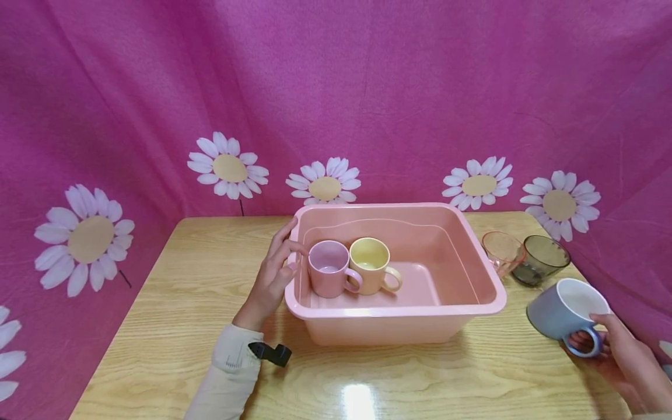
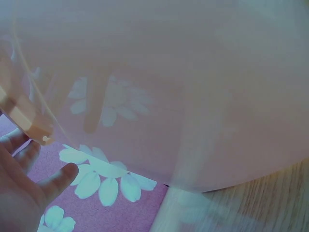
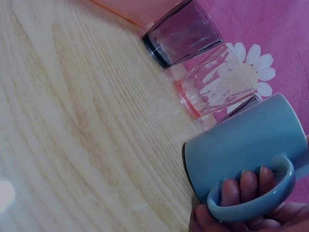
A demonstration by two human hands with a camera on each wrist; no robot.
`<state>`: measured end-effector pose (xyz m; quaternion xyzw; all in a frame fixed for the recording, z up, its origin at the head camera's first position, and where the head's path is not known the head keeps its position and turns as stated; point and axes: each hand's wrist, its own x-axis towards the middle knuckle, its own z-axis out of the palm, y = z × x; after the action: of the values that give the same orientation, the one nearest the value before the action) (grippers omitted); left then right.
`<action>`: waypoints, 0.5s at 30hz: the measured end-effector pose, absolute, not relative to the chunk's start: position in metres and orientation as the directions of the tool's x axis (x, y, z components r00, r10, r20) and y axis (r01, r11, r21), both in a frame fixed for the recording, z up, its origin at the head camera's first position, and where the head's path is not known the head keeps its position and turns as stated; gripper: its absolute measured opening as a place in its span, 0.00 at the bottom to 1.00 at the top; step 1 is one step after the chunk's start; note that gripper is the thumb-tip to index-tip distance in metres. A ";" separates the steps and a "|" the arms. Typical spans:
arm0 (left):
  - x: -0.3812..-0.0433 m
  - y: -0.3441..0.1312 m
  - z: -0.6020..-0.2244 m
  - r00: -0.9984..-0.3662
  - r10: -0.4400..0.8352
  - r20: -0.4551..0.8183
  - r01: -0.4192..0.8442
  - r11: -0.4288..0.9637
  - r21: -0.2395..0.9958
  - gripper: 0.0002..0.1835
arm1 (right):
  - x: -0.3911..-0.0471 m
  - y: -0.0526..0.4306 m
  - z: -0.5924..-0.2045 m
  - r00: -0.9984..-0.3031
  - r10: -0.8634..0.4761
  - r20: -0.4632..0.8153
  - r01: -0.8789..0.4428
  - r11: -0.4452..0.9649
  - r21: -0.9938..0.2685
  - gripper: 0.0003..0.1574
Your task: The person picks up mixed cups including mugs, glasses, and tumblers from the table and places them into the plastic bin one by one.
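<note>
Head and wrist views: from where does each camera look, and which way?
Head: worn there, facing forward and down at the pink tub; left hand and right hand show.
Left wrist: worn there, toward a hazy surface and flowered cloth; left hand shows.
Right wrist: worn there, toward the blue mug; right hand shows.
Head and right wrist share the blue mug.

No text, label, brand, number or sign can be read in any of the three views. The only marks that come near to print are a few faint, thin grey strokes [image 1: 237, 363] near the wrist end of the person's pale beige fabric left sleeve [image 1: 223, 388], seen in the head view. They are too small and blurred to make out as letters or numbers, and may be creases; which, cannot be told.
</note>
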<state>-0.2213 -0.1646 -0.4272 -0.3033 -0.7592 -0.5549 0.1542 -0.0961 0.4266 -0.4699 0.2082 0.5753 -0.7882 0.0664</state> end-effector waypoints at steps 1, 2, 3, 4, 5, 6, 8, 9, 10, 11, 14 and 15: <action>-0.221 -0.165 -0.427 -0.767 0.290 0.573 0.633 0.199 0.748 0.14 | -0.096 0.427 -0.470 -0.903 0.131 -0.408 0.352 -0.317 -0.881 0.27; -0.221 -0.165 -0.427 -0.766 0.289 0.574 0.634 0.198 0.747 0.15 | -0.095 0.427 -0.470 -0.901 0.132 -0.412 0.359 -0.304 -0.882 0.28; -0.221 -0.165 -0.427 -0.765 0.289 0.576 0.636 0.195 0.746 0.15 | -0.094 0.426 -0.470 -0.900 0.132 -0.416 0.366 -0.290 -0.884 0.27; -0.221 -0.165 -0.428 -0.763 0.288 0.578 0.638 0.193 0.745 0.15 | -0.094 0.426 -0.470 -0.899 0.128 -0.419 0.373 -0.280 -0.885 0.28; -0.221 -0.166 -0.427 -0.762 0.288 0.580 0.639 0.190 0.745 0.15 | -0.093 0.425 -0.470 -0.897 0.127 -0.424 0.380 -0.267 -0.885 0.29; -0.220 -0.166 -0.427 -0.762 0.286 0.581 0.640 0.188 0.745 0.15 | -0.092 0.424 -0.469 -0.897 0.126 -0.423 0.382 -0.262 -0.887 0.29; -0.220 -0.166 -0.427 -0.764 0.283 0.579 0.637 0.188 0.748 0.16 | -0.090 0.421 -0.468 -0.901 0.124 -0.415 0.377 -0.246 -0.893 0.30; -0.220 -0.167 -0.427 -0.767 0.281 0.576 0.633 0.190 0.750 0.16 | -0.089 0.420 -0.466 -0.907 0.119 -0.404 0.370 -0.236 -0.899 0.30; -0.219 -0.167 -0.427 -0.771 0.280 0.573 0.630 0.195 0.752 0.16 | -0.088 0.418 -0.465 -0.911 0.116 -0.396 0.364 -0.230 -0.903 0.29; -0.219 -0.167 -0.427 -0.775 0.279 0.568 0.625 0.198 0.755 0.16 | -0.088 0.416 -0.463 -0.916 0.115 -0.385 0.354 -0.222 -0.908 0.29; -0.218 -0.168 -0.428 -0.781 0.276 0.560 0.617 0.207 0.759 0.16 | -0.086 0.412 -0.458 -0.926 0.113 -0.359 0.334 -0.192 -0.923 0.27; -0.218 -0.168 -0.428 -0.781 0.275 0.560 0.617 0.208 0.759 0.16 | -0.086 0.410 -0.456 -0.928 0.113 -0.356 0.333 -0.182 -0.925 0.25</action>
<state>-0.2181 -0.1683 -0.4281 -0.2928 -0.7618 -0.5571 0.1536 -0.0857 0.4101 -0.4565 0.1754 0.6354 -0.7484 0.0733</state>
